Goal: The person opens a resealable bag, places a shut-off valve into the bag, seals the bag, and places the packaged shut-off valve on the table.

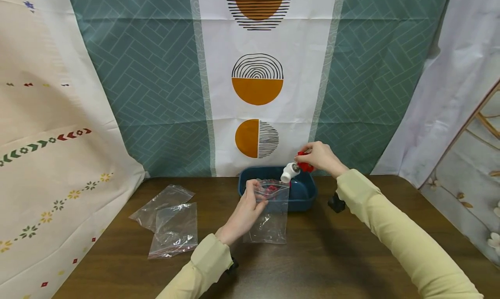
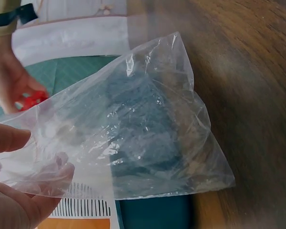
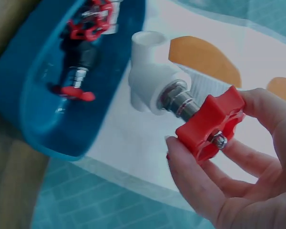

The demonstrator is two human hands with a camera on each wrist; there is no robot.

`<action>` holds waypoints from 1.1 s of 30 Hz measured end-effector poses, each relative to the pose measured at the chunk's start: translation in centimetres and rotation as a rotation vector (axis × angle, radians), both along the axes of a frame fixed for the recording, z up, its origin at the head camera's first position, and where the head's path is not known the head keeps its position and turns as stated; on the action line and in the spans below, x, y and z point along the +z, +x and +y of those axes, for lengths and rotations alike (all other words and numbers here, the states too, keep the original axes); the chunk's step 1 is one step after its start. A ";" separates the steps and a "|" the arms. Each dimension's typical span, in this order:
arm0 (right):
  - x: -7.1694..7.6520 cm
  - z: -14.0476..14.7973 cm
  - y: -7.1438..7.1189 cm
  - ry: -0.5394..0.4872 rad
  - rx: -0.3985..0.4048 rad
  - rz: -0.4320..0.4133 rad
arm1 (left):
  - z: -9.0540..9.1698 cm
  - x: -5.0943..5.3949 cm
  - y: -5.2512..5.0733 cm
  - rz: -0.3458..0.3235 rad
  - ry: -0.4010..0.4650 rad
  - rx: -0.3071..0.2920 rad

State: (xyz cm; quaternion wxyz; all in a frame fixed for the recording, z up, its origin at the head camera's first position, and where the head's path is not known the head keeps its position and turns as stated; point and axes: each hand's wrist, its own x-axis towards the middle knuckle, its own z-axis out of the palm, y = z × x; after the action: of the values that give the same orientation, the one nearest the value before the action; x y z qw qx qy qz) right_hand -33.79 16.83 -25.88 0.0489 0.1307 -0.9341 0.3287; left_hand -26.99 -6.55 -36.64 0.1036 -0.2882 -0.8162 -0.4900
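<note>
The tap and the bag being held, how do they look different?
The tap is white with a red knob; the bag is see-through. The tap looks stiff and chunky, but the bag looks thin and crinkly. The right grip has the tap; the left grip has the bag. Both are being held.

On the valve (image 3: 174, 94) we see a body (image 3: 150, 71) of smooth white plastic, a handwheel (image 3: 206, 124) of red plastic with a slight gloss and a stem (image 3: 185, 104) of shiny metal. We find the zip bag (image 2: 143, 138) thin, clear, glossy and crinkled plastic, the bin (image 3: 14, 81) smooth blue plastic, the table (image 1: 113, 273) dark grained wood with a soft sheen, the curtain (image 1: 156, 73) creased matt cloth, the sleeve (image 1: 402, 231) matt fabric.
</note>
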 end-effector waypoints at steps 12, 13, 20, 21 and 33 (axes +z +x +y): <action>2.9 -0.4 0.8 0.015 0.172 0.112 | 0.4 0.2 -0.1 -0.005 -0.009 -0.033; 3.0 -0.4 0.8 0.010 0.197 0.125 | 0.4 0.3 -0.2 -0.008 -0.010 -0.036; 3.8 -0.1 1.0 -0.054 0.397 0.136 | 0.4 1.7 0.7 -0.101 0.016 -0.077; 3.9 -0.1 1.1 -0.058 0.423 0.127 | 0.4 2.1 1.0 -0.113 0.023 -0.087; 4.7 -0.4 1.9 -0.026 0.693 -0.019 | 0.1 1.1 -0.1 -0.104 0.013 -0.136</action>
State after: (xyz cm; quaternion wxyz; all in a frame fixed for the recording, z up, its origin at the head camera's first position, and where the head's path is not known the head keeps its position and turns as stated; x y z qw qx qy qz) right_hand -31.86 16.45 -21.17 -0.0725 0.4362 -0.8303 0.3391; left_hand -27.05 -6.42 -35.56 0.0294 -0.3164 -0.7959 -0.5154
